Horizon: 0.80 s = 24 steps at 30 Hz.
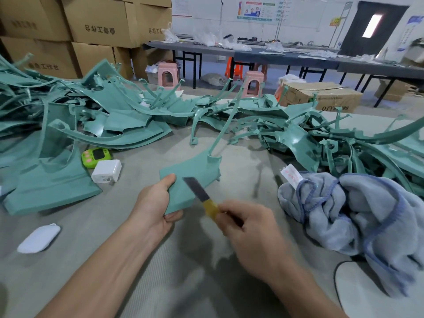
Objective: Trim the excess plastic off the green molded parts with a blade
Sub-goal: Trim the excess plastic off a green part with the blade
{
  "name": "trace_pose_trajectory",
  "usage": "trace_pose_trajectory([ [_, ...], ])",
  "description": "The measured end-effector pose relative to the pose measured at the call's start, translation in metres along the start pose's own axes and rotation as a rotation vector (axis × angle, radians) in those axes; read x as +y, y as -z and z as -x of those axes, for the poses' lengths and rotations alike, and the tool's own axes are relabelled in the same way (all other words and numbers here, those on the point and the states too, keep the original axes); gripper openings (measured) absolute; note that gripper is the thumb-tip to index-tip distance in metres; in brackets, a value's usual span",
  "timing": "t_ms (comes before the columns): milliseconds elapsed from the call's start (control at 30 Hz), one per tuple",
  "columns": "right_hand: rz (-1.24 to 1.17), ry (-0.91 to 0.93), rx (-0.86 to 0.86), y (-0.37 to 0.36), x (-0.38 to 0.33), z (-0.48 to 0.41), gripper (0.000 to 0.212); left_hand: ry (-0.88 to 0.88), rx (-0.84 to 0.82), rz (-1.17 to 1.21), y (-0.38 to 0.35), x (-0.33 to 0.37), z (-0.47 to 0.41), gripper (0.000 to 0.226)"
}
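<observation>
My L hand (156, 203) grips the flat, curved green molded plastic part (193, 172) at its near corner, thumb on the top face, fingers curled under the lower edge. The part is held just above the grey work surface (183, 271), centre of view, with a thin green sprue stem rising from its far end. My R hand (250, 228) pinches the yellow handle (211, 208) of a dark flat blade (196, 188). The blade points up and to the left and overlaps the part's near face; cannot tell whether the edge touches the plastic. A heap of green molded parts (114, 115) runs across the surface behind, L to R. A crumpled grey-blue towel (344, 214) lies to the R of my R hand. To the L of the held part are a white square charger block (106, 171) and, just behind it, a lime-green digital timer (96, 157). A white oval pouch (39, 238) lies near L.
</observation>
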State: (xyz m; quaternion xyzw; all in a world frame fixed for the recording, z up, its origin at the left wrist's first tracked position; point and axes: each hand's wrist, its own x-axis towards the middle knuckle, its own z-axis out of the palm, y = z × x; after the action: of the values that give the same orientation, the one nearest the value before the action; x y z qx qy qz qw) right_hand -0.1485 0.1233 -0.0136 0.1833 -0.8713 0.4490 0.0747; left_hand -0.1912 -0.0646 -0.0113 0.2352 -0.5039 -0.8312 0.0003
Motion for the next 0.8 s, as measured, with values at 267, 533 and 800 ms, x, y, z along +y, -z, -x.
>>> trace_pose_trajectory([
  [267,0.041,-0.177,0.286,0.01,0.016,-0.008,0.024,-0.075,0.049,-0.01,0.004,0.002,0.002,0.019],
  [533,-0.055,-0.159,0.382,0.021,0.012,-0.012,0.013,-0.473,0.127,-0.057,0.011,0.008,-0.001,0.008],
  [800,0.471,0.113,0.533,0.024,0.004,-0.003,0.007,-0.948,0.002,-0.478,0.027,0.016,0.003,0.018],
])
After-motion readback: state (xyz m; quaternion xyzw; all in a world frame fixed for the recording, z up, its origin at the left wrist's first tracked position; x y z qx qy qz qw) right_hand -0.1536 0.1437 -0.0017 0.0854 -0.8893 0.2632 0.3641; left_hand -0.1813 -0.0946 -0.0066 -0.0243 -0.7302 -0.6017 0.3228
